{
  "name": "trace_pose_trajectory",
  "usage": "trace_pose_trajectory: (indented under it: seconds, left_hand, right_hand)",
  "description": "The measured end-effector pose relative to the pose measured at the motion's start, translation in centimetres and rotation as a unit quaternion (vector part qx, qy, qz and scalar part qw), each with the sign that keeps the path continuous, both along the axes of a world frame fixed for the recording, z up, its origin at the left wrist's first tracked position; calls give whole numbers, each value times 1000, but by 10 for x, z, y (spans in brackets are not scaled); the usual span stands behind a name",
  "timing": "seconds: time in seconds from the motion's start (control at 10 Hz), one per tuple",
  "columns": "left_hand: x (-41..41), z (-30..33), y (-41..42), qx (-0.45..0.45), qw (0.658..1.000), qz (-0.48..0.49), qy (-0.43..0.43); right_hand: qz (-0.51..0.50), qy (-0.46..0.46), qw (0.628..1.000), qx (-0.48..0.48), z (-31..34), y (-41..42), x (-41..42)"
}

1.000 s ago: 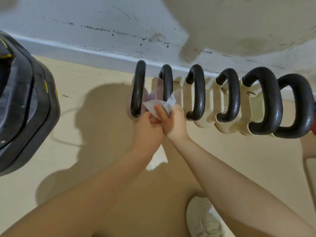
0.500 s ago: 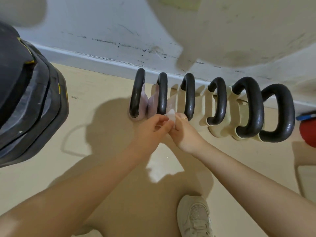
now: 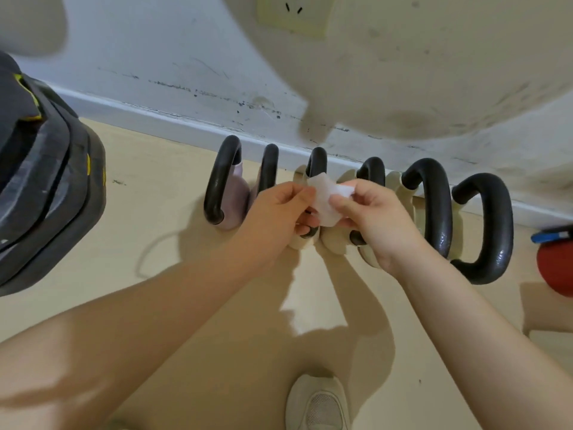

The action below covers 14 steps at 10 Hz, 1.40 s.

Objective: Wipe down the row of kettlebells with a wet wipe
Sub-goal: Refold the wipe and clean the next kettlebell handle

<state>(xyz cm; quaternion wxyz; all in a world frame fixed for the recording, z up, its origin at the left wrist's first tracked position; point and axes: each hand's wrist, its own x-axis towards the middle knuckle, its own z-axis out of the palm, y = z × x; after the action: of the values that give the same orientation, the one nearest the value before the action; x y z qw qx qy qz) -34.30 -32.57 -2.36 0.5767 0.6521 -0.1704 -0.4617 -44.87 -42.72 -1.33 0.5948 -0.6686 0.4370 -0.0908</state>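
A row of several kettlebells (image 3: 434, 209) with black handles stands on the floor along the wall; the two at the left have pinkish bodies, the others cream ones. A small white wet wipe (image 3: 325, 200) is stretched between my two hands above the middle of the row. My left hand (image 3: 276, 212) pinches its left edge and my right hand (image 3: 375, 218) pinches its right edge. The hands hide the lower parts of the third and fourth kettlebells.
A stack of dark weight plates (image 3: 40, 187) sits at the left. A red object (image 3: 558, 268) with a blue part lies at the right edge. My white shoe (image 3: 319, 405) is on the beige floor (image 3: 148, 237) below. A wall socket (image 3: 294, 13) is overhead.
My hands have come off the second kettlebell, risen and moved right, and now pull the wipe apart between them. The view has tilted upward.
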Motion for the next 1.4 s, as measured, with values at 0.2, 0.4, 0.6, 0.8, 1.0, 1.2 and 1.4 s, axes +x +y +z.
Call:
trace_pose_trajectory:
  seconds: [0.2,0.4,0.6,0.8,1.0,1.2,1.4]
  left_hand:
    - [14,-28,-37,144,982,9,-123]
    - [18,-31,-55,185,968,-66,-158]
    - [24,-30,-59,194,956,-102,-197]
    - [21,-34,-60,181,968,-77,-155]
    - [23,-36,-60,166,971,-83,-150]
    - [21,-43,-59,154,973,-79,-154]
    - [25,-43,-59,142,969,-110,-169]
  right_hand:
    - [-125,78,977,-155,-12,-54,13]
    - [-75,132,970,-191,-35,-60,61]
    - [-154,-8,988,25,-48,-46,80]
    - [-149,70,983,-81,-52,-55,89]
    - [-125,137,982,36,-50,-46,81]
    - [-106,150,980,77,-43,-45,86]
    - [-144,112,980,75,-41,-49,89]
